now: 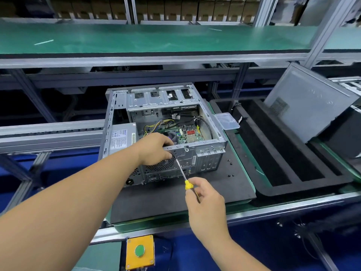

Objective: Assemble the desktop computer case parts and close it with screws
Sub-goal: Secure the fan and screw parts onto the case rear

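- Head view: the open case lies on its side on a dark mat, its rear panel facing the person and its inside showing a board, wires and a power supply.
- The left hand grips the top edge of the rear panel, fingers curled over the rim above the fan grille.
- The right hand holds a screwdriver by its yellow handle; the shaft slants up and left, its tip at the rear panel just beside the left hand.
- A few small dark screws lie loose on the mat right of the case.
- A clear plastic tray sits just right of the case.
- The side panel leans tilted at far right, behind a black foam tray.
- A yellow box with a green button sits below the bench edge.
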